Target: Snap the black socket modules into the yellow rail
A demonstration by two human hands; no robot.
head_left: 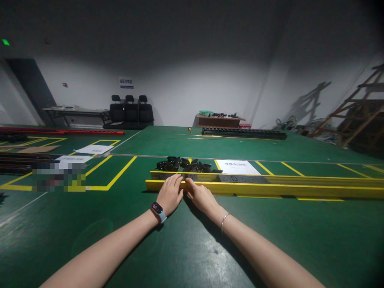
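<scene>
In the head view, two bare hands meet at the left end of one long yellow channel with two upright walls (270,189), lying on a green tabletop (180,256). The left hand (170,195) lays its fingers, close together, over the near wall, thumb apart from them; the right hand (204,196) is curled at the same wall, just beside it. I cannot tell whether either pinches anything (the fingertips are partly hidden).

Inside the channel, between its walls, sit black socket-like modules: some by the hands, and one longer strip (249,179) farther right. Just beyond the far wall is one heap of small glossy black parts (171,163), too jumbled to count. Three white paper sheets lie about: one (238,167) right of the heap, two (94,149) at left. On a far brown table (222,119) stands one green basket (206,113), its contents too small to tell.
</scene>
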